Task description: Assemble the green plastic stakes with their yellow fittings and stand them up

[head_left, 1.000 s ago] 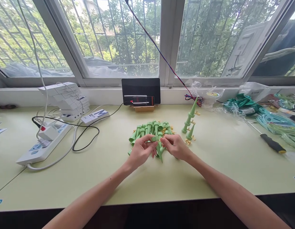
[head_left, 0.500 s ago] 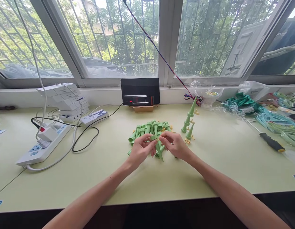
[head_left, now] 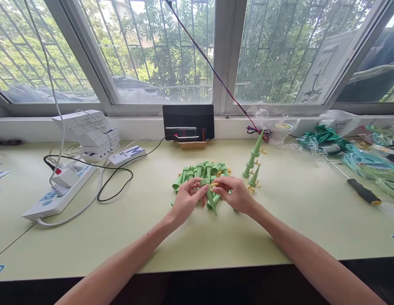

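Observation:
My left hand (head_left: pixel 189 196) is closed on a green plastic plant watering spike (head_left: pixel 211 201), whose wide collar is up and whose tip slants down to the right. At the collar's right side, my right hand (head_left: pixel 235 194) pinches a small yellow valve (head_left: pixel 213 184); whether it is seated in the spike I cannot tell. Just behind both hands lies a heap of green spikes (head_left: pixel 199 170), partly hidden by them, with yellow valves among them. To the right, several spikes with yellow valves stand stacked in a tall column (head_left: pixel 251 161), beside a shorter one (head_left: pixel 254 177).
A phone (head_left: pixel 191 134) leans on a black tablet (head_left: pixel 188 116) at the back. On the left are a white power strip (head_left: pixel 61 192), cables and stacked white boxes (head_left: pixel 95 133). A screwdriver (head_left: pixel 364 190) and plastic-wrapped items (head_left: pixel 362 161) lie on the right.
The yellow valve now shows more plainly between my right fingertips and the spike's collar. The right fingers have shifted slightly; the left hand keeps its hold.

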`<control>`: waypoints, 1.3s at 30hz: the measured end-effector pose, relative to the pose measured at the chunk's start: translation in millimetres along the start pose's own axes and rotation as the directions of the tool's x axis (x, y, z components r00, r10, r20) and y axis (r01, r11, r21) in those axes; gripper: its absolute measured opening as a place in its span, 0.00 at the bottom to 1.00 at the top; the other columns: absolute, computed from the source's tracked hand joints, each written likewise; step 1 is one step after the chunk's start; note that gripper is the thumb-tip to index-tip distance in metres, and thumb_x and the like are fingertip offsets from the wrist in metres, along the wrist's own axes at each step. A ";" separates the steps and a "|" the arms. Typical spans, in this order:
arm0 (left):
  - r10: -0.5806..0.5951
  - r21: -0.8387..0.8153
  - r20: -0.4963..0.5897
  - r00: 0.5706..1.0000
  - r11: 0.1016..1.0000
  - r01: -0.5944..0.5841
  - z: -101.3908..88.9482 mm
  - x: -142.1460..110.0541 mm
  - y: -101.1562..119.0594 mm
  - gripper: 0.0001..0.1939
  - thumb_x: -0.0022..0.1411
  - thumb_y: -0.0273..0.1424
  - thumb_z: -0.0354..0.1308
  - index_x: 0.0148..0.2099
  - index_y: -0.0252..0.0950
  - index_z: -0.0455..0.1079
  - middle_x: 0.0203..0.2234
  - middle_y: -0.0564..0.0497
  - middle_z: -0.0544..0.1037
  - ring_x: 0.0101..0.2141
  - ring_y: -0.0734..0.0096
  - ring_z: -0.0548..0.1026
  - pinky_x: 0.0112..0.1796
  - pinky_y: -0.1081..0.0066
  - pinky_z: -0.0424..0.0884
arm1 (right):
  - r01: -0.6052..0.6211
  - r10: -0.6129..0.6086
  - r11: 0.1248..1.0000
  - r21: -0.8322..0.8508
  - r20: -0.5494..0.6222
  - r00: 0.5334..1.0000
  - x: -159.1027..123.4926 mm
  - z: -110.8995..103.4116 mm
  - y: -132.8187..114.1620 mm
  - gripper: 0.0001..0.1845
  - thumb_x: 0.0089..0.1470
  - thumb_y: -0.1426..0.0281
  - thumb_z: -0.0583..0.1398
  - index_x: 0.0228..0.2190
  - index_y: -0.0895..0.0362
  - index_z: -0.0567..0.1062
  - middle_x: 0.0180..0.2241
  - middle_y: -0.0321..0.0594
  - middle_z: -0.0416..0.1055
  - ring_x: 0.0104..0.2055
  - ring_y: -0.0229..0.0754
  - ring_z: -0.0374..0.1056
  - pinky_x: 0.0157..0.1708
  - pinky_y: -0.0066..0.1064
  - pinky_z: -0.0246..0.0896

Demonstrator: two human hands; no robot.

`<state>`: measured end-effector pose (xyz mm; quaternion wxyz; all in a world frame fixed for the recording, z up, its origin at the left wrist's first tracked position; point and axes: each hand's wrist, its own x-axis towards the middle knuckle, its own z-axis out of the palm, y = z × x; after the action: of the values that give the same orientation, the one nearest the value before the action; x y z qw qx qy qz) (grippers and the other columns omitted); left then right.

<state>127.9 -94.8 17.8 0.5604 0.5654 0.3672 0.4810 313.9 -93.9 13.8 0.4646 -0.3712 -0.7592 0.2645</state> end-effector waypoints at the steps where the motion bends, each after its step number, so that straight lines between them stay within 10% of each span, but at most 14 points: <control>1: 0.011 0.008 -0.002 1.000 1.000 -0.011 -0.1 -0.1 0.3 0.16 0.56 0.38 0.66 0.40 0.36 0.67 0.23 0.57 0.68 0.17 0.77 0.70 0.18 0.74 0.66 | -0.002 0.002 1.000 -0.001 0.003 1.000 -0.3 0.5 0.4 0.14 0.59 0.59 0.60 0.36 0.58 0.76 0.24 0.37 0.70 0.24 0.37 0.60 0.25 0.29 0.57; 25: 0.057 0.163 0.122 0.991 0.984 -0.077 1.9 -6.2 -3.7 0.10 0.60 0.35 0.63 0.40 0.35 0.72 0.16 0.54 0.72 0.17 0.74 0.69 0.19 0.73 0.67 | -0.061 0.065 0.996 -0.071 0.068 0.996 -0.8 -1.1 4.5 0.29 0.64 0.56 0.52 0.17 0.58 0.65 0.15 0.31 0.56 0.19 0.32 0.49 0.21 0.26 0.47; 31: -0.008 0.088 0.096 0.995 0.996 -0.001 3.2 -4.6 4.7 0.11 0.60 0.37 0.63 0.40 0.36 0.71 0.17 0.57 0.70 0.18 0.75 0.70 0.22 0.74 0.67 | 0.019 -0.019 1.000 -0.002 -0.013 1.000 -0.8 -1.8 -1.0 0.13 0.62 0.63 0.56 0.45 0.57 0.73 0.26 0.35 0.70 0.26 0.36 0.63 0.27 0.26 0.61; 39: -0.108 -0.128 0.128 0.986 0.984 0.124 -0.9 -0.9 4.3 0.12 0.59 0.37 0.64 0.35 0.35 0.67 0.17 0.57 0.70 0.17 0.78 0.67 0.19 0.77 0.64 | 0.106 -0.108 0.993 -0.047 -0.031 0.994 -1.4 -3.8 -1.1 0.12 0.61 0.69 0.58 0.47 0.55 0.75 0.38 0.43 0.76 0.35 0.40 0.71 0.33 0.30 0.69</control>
<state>126.3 -95.9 21.9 0.6458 0.5315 0.3317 0.4364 317.4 -95.4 15.5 0.4821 -0.3447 -0.7759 0.2160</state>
